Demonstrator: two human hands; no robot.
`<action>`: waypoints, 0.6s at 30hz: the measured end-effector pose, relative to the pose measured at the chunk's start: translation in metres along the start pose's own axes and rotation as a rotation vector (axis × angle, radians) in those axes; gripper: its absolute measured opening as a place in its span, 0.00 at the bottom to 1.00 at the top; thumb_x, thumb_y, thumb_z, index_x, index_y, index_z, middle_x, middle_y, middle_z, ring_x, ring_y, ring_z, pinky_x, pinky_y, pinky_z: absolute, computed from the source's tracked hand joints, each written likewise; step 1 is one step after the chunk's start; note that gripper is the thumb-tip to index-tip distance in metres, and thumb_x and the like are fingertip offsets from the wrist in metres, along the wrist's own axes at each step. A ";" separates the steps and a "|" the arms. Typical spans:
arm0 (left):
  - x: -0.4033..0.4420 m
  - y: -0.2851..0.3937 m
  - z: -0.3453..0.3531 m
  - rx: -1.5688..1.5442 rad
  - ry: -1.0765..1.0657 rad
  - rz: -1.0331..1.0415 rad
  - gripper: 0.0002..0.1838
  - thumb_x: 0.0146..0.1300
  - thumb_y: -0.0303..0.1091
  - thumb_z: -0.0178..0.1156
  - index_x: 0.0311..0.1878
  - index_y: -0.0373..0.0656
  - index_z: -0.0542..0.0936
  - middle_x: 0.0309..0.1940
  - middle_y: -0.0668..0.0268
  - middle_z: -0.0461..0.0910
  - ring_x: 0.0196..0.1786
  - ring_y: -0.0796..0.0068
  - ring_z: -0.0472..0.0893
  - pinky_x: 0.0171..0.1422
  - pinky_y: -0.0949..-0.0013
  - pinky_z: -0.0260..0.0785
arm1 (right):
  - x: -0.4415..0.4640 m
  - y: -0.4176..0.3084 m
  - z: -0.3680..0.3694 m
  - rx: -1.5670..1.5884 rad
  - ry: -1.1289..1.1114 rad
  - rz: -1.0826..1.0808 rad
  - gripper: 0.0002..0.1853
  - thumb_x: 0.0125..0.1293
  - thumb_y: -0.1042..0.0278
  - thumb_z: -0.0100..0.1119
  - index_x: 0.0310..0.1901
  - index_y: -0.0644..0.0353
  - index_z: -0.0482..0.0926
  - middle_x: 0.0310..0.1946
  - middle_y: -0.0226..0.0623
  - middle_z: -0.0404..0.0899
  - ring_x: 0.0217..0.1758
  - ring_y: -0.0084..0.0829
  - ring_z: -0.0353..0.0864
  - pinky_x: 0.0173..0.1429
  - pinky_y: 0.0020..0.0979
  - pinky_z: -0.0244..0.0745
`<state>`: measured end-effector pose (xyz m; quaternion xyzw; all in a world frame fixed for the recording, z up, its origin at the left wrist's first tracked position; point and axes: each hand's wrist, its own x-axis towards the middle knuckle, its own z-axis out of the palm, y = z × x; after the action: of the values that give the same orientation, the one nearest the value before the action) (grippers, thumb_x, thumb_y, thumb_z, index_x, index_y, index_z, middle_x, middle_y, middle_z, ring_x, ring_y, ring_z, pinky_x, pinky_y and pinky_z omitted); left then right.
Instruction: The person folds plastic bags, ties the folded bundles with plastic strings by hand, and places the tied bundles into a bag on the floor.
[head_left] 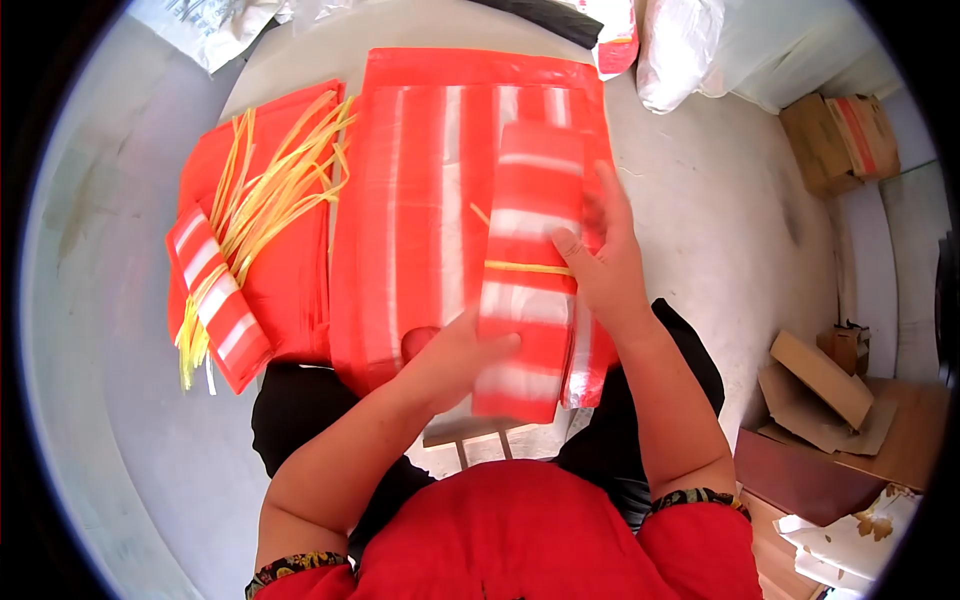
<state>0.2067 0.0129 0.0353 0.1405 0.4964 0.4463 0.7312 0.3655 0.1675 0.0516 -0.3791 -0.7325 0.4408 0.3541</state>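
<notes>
A folded red-and-white striped bundle [530,230] stands out over a larger red striped sheet stack [420,200], with a yellow tie around its middle. My right hand [600,260] grips its right edge, thumb on the front face and fingers behind, partly blurred. At its lower left edge is my left hand [455,360], thumb over the front and the other fingers mostly hidden. To the left, yellow strips [275,180] lie across another red stack [290,270], and a smaller striped bundle [218,300] rests on their lower part.
A cardboard box [835,140] is at the upper right. An open carton [825,400] sits on a brown cabinet [800,480] at the lower right. White plastic bags [680,50] and a black roll [545,18] lie beyond the stacks.
</notes>
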 end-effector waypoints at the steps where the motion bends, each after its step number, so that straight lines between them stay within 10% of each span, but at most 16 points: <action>1: 0.002 -0.003 0.002 -0.016 -0.005 -0.062 0.29 0.77 0.29 0.64 0.75 0.36 0.67 0.66 0.61 0.79 0.65 0.70 0.80 0.70 0.62 0.75 | 0.001 0.004 -0.008 -0.263 -0.076 -0.189 0.38 0.77 0.67 0.61 0.82 0.60 0.56 0.79 0.46 0.64 0.78 0.46 0.68 0.82 0.46 0.62; 6: 0.005 -0.007 0.007 -0.011 -0.030 -0.049 0.27 0.76 0.27 0.61 0.74 0.34 0.67 0.66 0.59 0.76 0.63 0.72 0.78 0.65 0.64 0.76 | -0.007 0.011 -0.003 -0.554 -0.634 -0.398 0.32 0.79 0.51 0.54 0.77 0.61 0.70 0.84 0.42 0.59 0.87 0.51 0.52 0.89 0.51 0.42; 18: 0.006 -0.016 0.004 0.023 -0.035 0.009 0.28 0.77 0.24 0.56 0.78 0.37 0.65 0.68 0.62 0.75 0.66 0.72 0.78 0.68 0.64 0.74 | 0.056 0.043 0.022 -0.750 -0.420 -0.294 0.32 0.80 0.45 0.50 0.76 0.57 0.71 0.80 0.44 0.65 0.86 0.50 0.54 0.88 0.55 0.43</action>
<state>0.2187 0.0091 0.0230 0.1589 0.4878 0.4412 0.7363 0.3313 0.2217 0.0143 -0.2755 -0.9436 0.1572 0.0947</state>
